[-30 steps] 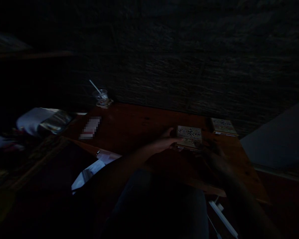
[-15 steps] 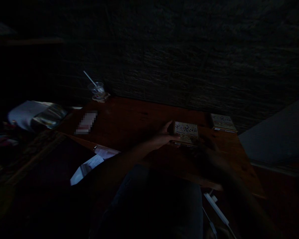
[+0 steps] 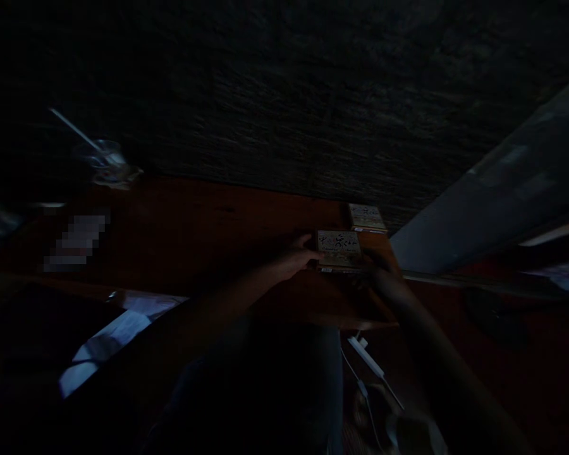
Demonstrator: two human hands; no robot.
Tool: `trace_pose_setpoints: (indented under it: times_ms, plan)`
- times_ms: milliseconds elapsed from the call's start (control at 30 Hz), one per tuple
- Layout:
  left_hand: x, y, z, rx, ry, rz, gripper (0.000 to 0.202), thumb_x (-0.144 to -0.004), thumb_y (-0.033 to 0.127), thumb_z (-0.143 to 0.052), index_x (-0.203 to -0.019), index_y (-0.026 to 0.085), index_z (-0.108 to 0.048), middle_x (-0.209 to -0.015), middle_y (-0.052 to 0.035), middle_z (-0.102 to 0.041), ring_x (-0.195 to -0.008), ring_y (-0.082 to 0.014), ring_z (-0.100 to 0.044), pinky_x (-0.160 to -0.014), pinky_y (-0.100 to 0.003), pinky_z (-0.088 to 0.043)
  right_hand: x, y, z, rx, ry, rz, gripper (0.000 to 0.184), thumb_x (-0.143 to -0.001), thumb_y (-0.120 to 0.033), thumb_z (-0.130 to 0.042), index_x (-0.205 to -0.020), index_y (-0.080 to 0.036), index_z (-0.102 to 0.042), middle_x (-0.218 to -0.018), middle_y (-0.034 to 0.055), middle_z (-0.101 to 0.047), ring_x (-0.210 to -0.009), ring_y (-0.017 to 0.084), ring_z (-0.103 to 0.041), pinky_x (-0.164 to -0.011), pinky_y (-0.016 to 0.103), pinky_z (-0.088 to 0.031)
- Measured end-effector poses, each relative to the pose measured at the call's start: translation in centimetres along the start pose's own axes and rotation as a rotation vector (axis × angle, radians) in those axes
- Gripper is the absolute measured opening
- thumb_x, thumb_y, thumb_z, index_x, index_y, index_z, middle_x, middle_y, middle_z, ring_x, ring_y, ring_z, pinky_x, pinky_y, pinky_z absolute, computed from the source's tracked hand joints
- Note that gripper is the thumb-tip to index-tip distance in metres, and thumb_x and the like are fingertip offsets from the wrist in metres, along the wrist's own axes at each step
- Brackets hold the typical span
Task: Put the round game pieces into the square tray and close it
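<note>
The scene is very dark. A small flat box with a pale printed lid (image 3: 339,249) lies on the reddish wooden table (image 3: 208,227) near its right end. My left hand (image 3: 294,258) grips the box's left edge, thumb on top. My right hand (image 3: 378,273) is at the box's right edge, fingers curled against it, though the dark blurs them. A second, similar box (image 3: 366,217) lies just behind, against the wall.
A clear cup with a straw (image 3: 105,159) stands at the table's far left. A pale card (image 3: 76,240) lies left of centre. Papers (image 3: 109,335) hang off the near left edge. A white cable (image 3: 367,360) trails below. A grey panel (image 3: 483,208) slants at right.
The view has swung right and the scene slid left. Both hands stay on the same box, which has shifted slightly toward the second box by the wall.
</note>
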State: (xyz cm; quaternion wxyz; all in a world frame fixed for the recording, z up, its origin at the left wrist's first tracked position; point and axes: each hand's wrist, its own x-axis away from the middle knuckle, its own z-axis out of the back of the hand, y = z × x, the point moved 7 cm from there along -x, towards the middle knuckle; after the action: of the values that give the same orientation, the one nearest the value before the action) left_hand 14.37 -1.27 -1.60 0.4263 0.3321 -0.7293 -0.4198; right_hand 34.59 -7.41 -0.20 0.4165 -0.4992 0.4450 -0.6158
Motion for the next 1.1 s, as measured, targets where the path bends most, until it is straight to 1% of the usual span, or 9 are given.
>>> trace_pose_setpoints:
  times_ms: [100, 167, 333, 433, 533, 667, 767, 933, 1100]
  plan:
    - [-0.9, -0.4, -1.9, -0.049, 0.034, -0.006, 0.084, -0.079, 0.001, -0.079, -0.154, 0.022, -0.048, -0.133, -0.0169, -0.068, -0.106, -0.0281, -0.072, -0.077, -0.037, -0.064, -0.2, 0.7, 2.5, 0.036, 0.07, 0.002, 0.052, -0.073, -0.045, -0.081, -0.115, -0.017, -0.069, -0.079, 0.0072, -0.078, -0.047, 0.016, -0.065, -0.04, 0.024, -0.048]
    - [-1.5, -0.6, -3.3, -0.083, 0.039, -0.019, 0.092, -0.079, 0.001, -0.079, -0.16, 0.025, -0.042, -0.135, -0.017, -0.067, -0.105, -0.0284, -0.072, -0.074, -0.036, -0.064, -0.3, 1.0, 4.1, 0.063, 0.106, 0.014, 0.048, -0.072, -0.046, -0.081, -0.108, -0.016, -0.072, -0.085, 0.0093, -0.08, -0.053, 0.017, -0.068, -0.043, 0.025, -0.049]
    - [-3.0, -0.9, -6.1, -0.179, 0.03, -0.053, 0.093, -0.078, 0.003, -0.081, -0.159, 0.027, -0.044, -0.132, -0.016, -0.068, -0.103, -0.0283, -0.073, -0.073, -0.036, -0.064, -0.5, 1.4, 7.5, 0.149, 0.152, 0.044, 0.042, -0.068, -0.049, -0.082, -0.091, -0.014, -0.076, -0.089, 0.0105, -0.081, -0.073, 0.022, -0.073, -0.058, 0.028, -0.055]
    - [-4.0, -0.7, -7.3, -0.252, 0.04, -0.093, 0.094, -0.075, 0.003, -0.083, -0.158, 0.027, -0.045, -0.127, -0.0132, -0.071, -0.107, -0.0288, -0.072, -0.08, -0.037, -0.063, -1.0, 1.7, 9.1, 0.213, 0.187, 0.034, 0.042, -0.068, -0.048, -0.083, -0.092, -0.015, -0.076, -0.082, 0.0078, -0.079, -0.063, 0.018, -0.067, -0.052, 0.027, -0.05]
    - [-5.0, -0.2, -8.1, -0.344, 0.065, -0.161, 0.096, -0.07, 0.003, -0.086, -0.154, 0.024, -0.047, -0.128, -0.0131, -0.071, -0.118, -0.0306, -0.068, -0.094, -0.04, -0.06, -1.5, 1.6, 10.5, 0.276, 0.231, 0.029, 0.042, -0.07, -0.044, -0.084, -0.1, -0.016, -0.075, -0.077, 0.0055, -0.077, -0.058, 0.016, -0.064, -0.05, 0.025, -0.047]
    - [-6.1, 0.8, -9.1, -0.48, 0.055, -0.254, 0.086, -0.065, 0.001, -0.086, -0.144, 0.016, -0.054, -0.135, -0.0175, -0.067, -0.132, -0.0348, -0.06, -0.111, -0.047, -0.05, -2.1, 0.8, 11.7, 0.364, 0.239, 0.047, 0.035, -0.071, -0.038, -0.087, -0.096, -0.017, -0.076, -0.079, 0.0065, -0.079, -0.066, 0.017, -0.068, -0.056, 0.025, -0.048]
    - [-6.4, 1.9, -9.8, -0.582, 0.02, -0.32, 0.072, -0.062, 0.002, -0.086, -0.129, 0.014, -0.062, -0.136, -0.0193, -0.066, -0.137, -0.0386, -0.057, -0.117, -0.051, -0.045, -2.6, 0.2, 12.0, 0.413, 0.232, 0.051, 0.036, -0.068, -0.035, -0.09, -0.096, -0.016, -0.077, -0.08, 0.0066, -0.079, -0.067, 0.018, -0.068, -0.057, 0.025, -0.048]
    - [-6.2, 3.6, -11.0, -0.708, -0.064, -0.38, 0.065, -0.059, -0.002, -0.082, -0.118, 0.02, -0.067, -0.131, -0.0128, -0.072, -0.136, -0.0374, -0.06, -0.117, -0.045, -0.046, -3.7, 0.3, 12.1, 0.461, 0.204, 0.055, 0.032, -0.069, -0.033, -0.09, -0.094, -0.016, -0.078, -0.076, 0.0051, -0.078, -0.066, 0.018, -0.068, -0.058, 0.025, -0.048]
    - [-6.2, 3.8, -11.6, -0.809, -0.123, -0.381, 0.058, -0.06, 0.001, -0.082, -0.114, 0.02, -0.072, -0.12, -0.0119, -0.076, -0.124, -0.0372, -0.067, -0.108, -0.041, -0.052, -4.4, 0.5, 12.3, 0.529, 0.206, 0.065, 0.026, -0.072, -0.034, -0.09, -0.088, -0.018, -0.078, -0.077, 0.0072, -0.08, -0.074, 0.023, -0.073, -0.064, 0.028, -0.053]
